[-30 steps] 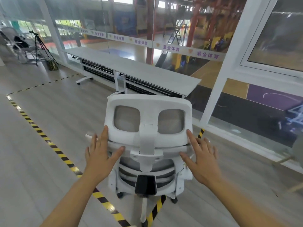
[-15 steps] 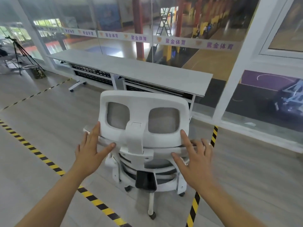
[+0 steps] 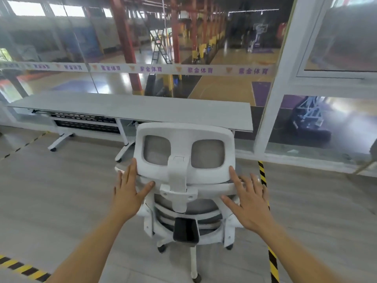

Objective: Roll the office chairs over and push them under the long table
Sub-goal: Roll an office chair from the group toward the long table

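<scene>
A white office chair [image 3: 184, 137] with a grey mesh headrest stands on its castors straight in front of me, its back turned to me. My left hand [image 3: 127, 189] presses flat against the left side of the backrest frame, fingers straight. On the right side of that frame lies my right hand [image 3: 248, 199], fingers spread and straight. The long grey table [image 3: 142, 108] runs left to right just beyond the chair, along the glass wall. The headrest overlaps the table's near edge close to its right end.
White table legs on castors [image 3: 61, 140] stand under the table's left and middle. A glass wall with a white pillar [image 3: 273, 94] rises behind the table. Black-and-yellow floor tape [image 3: 265, 201] runs along the right of the chair and at bottom left.
The chair has rolled forward with both hands on it and now stands close to the table's near edge. The floor tape has dropped behind at the left.
</scene>
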`<action>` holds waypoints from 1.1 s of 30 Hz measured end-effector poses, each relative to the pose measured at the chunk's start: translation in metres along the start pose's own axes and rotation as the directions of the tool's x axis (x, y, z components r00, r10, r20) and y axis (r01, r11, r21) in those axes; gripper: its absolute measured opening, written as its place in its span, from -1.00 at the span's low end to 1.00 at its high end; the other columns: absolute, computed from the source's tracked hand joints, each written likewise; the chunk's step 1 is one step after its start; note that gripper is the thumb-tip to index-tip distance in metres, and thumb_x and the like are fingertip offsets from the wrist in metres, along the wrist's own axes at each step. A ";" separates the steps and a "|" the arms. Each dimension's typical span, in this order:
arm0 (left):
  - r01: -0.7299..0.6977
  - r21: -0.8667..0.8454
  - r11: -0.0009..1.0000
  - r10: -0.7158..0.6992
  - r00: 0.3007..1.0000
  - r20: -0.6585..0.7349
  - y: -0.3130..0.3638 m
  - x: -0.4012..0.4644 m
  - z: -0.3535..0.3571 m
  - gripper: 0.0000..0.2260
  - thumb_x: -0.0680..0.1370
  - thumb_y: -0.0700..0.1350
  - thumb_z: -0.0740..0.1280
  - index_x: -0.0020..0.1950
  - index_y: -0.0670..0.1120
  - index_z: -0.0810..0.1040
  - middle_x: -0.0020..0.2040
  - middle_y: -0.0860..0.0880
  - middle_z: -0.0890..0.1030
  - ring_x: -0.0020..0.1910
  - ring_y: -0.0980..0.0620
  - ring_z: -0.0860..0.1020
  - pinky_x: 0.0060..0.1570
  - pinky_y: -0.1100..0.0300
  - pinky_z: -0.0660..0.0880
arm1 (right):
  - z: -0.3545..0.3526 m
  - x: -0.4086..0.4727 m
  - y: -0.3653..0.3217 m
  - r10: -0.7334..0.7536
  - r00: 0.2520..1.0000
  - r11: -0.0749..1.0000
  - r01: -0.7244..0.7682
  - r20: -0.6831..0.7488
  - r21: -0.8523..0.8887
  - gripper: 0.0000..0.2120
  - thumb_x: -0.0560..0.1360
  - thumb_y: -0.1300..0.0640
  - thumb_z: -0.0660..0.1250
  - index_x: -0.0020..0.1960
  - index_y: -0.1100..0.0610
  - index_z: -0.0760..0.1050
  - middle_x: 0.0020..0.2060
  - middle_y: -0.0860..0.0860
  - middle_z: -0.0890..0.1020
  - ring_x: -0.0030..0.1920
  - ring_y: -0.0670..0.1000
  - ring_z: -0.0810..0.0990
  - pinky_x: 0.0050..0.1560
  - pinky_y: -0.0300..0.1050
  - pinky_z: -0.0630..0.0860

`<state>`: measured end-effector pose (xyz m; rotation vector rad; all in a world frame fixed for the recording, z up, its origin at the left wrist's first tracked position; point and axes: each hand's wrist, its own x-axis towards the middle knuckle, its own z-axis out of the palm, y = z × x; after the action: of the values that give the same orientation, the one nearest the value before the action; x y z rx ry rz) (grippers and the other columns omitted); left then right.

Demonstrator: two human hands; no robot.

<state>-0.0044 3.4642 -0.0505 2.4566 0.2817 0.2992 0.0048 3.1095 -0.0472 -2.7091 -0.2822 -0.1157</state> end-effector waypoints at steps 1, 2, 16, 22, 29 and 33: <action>-0.010 0.006 1.000 0.010 1.000 0.013 -0.008 0.012 -0.003 -0.17 0.43 0.40 0.17 0.56 0.29 -0.22 0.61 0.19 -0.07 0.60 -0.09 -0.16 0.48 -0.26 0.05 | 0.003 0.007 -0.009 0.017 1.000 1.000 -0.017 0.002 -0.006 -0.27 0.39 -0.51 -0.23 0.45 -0.36 -0.47 0.53 -0.06 0.12 0.57 0.12 -0.22 0.52 0.26 -0.17; -0.015 0.015 1.000 0.015 1.000 0.021 -0.015 0.025 -0.007 -0.16 0.42 0.40 0.16 0.56 0.29 -0.23 0.61 0.19 -0.07 0.60 -0.09 -0.16 0.47 -0.26 0.05 | 0.006 0.015 -0.018 0.027 1.000 1.000 -0.027 0.007 -0.010 -0.26 0.39 -0.52 -0.21 0.45 -0.36 -0.46 0.55 -0.06 0.09 0.56 0.12 -0.24 0.51 0.28 -0.18; 0.009 0.167 0.986 -0.011 1.000 0.011 -0.070 0.185 -0.032 -0.24 0.50 0.40 0.13 0.56 0.26 -0.21 0.61 0.05 0.13 0.53 -0.12 0.22 0.42 -0.26 0.15 | 0.056 0.172 -0.052 0.058 0.991 0.998 -0.061 0.119 0.025 -0.33 0.56 -0.37 -0.03 0.41 -0.41 -0.48 0.55 -0.11 -0.32 0.50 0.08 -0.46 0.48 0.34 -0.23; 0.079 0.154 0.985 -0.081 0.997 0.012 -0.047 0.225 -0.017 -0.16 0.51 0.39 0.18 0.59 0.15 -0.22 0.61 0.00 0.10 0.50 -0.24 0.24 0.43 -0.22 0.18 | 0.052 0.205 -0.059 0.166 0.979 0.983 -0.173 0.115 0.057 -0.35 0.57 -0.33 0.00 0.49 -0.36 -0.34 0.56 -0.09 -0.32 0.55 0.09 -0.35 0.48 0.32 -0.21; -0.024 0.120 0.992 0.000 0.982 0.189 -0.013 0.213 0.000 -0.14 0.50 0.04 0.34 0.59 0.22 -0.20 0.63 0.00 -0.08 0.58 -0.21 0.00 0.50 -0.18 0.07 | 0.051 0.113 -0.073 0.224 0.968 0.962 -0.238 0.109 0.134 -0.37 0.56 -0.35 0.05 0.46 -0.45 -0.28 0.58 -0.12 -0.21 0.57 0.09 -0.25 0.51 0.24 -0.12; -0.173 0.083 0.981 0.130 0.918 0.374 -0.001 0.164 0.027 -0.18 0.52 0.08 0.34 0.58 0.25 -0.16 0.63 0.01 -0.12 0.59 -0.13 -0.08 0.53 -0.11 0.00 | 0.051 0.034 -0.073 0.356 0.932 0.918 -0.362 0.065 0.165 -0.36 0.53 -0.38 0.07 0.47 -0.46 -0.24 0.58 -0.16 -0.19 0.57 0.02 -0.25 0.51 0.21 -0.10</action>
<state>0.1591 3.4946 -0.0483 2.5911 -0.0564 -0.1197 0.0247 3.2022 -0.0608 -2.5399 0.1913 0.0598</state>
